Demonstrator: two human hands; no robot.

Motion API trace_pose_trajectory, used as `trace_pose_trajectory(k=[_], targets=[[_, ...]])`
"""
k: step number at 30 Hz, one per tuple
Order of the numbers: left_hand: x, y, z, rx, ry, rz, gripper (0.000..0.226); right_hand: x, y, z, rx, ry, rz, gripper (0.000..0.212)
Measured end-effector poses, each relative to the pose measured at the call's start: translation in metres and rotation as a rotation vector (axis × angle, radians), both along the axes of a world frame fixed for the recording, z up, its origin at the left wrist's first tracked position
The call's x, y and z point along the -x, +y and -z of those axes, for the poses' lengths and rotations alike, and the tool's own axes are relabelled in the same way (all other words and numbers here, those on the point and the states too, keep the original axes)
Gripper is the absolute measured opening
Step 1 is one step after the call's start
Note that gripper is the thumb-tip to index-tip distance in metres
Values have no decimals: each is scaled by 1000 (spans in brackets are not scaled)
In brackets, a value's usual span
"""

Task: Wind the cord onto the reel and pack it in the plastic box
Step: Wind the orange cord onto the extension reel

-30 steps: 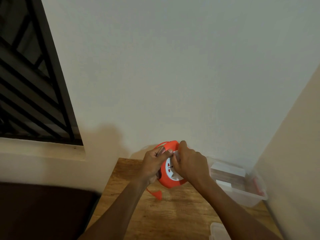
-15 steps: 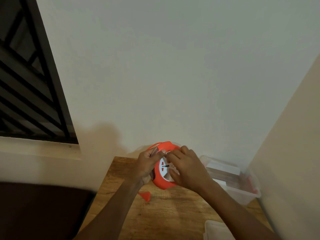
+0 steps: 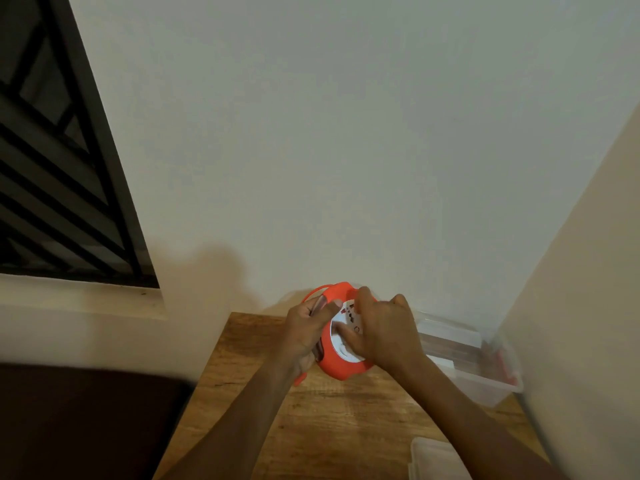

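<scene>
Lying nearest, a lid [image 3: 429, 457] rests on the wooden surface [image 3: 332, 424]. Left hand [image 3: 304, 336] fingers curl around the reel [image 3: 341, 367]; right hand [image 3: 381, 334] fingers grip its white face. Beyond, the box [image 3: 485, 379] holds unclear items near the wall [image 3: 311, 133].

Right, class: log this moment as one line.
step: winding | left hand: grips reel | right hand: on white hub | plastic box: open, reel not inside
</scene>
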State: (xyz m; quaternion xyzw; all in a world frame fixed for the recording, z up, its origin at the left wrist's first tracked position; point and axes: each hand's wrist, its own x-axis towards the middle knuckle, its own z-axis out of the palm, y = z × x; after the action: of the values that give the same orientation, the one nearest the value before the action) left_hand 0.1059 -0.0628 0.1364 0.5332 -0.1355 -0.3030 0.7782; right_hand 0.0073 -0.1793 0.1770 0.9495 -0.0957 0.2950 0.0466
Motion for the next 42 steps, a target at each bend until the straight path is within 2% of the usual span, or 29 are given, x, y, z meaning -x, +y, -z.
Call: trace_pose_trajectory(k=[3,6,9,13,15,18,21,25,30,36,39,42], targets=[[4,-1,4,-15,-26,-41,26,-4,-5,0,-214,46,145,60],[6,-5,3,-45,-91,-76,12,-6,-3,7,-258,43,202,59],[9,-7,2,-74,-153,-123,20,-8,-1,13,-214,41,244,53],[13,-6,-2,-55,-212,-113,17,-6,-7,14,-451,69,316,49],[12,-4,-2,-52,-199,-93,16,-2,-7,10,-478,88,292,46],[8,-4,0,-38,-175,-67,9,6,-7,-2,-233,66,205,33],[1,-2,1,-25,-163,-92,12,16,0,-11,-59,55,-81,17],[-7,5,-4,-28,-75,-97,15,26,-4,-9,103,211,-369,31],[-12,19,-9,-29,-70,-15,14,26,-14,5,297,209,-492,40],[-9,31,-6,-60,-92,42,35,19,-9,12,301,286,-565,64],[-13,34,-6,-68,-96,53,50,17,-8,14,332,302,-592,67],[-15,35,-8,-70,-85,55,48,13,-8,9,364,295,-602,65]])
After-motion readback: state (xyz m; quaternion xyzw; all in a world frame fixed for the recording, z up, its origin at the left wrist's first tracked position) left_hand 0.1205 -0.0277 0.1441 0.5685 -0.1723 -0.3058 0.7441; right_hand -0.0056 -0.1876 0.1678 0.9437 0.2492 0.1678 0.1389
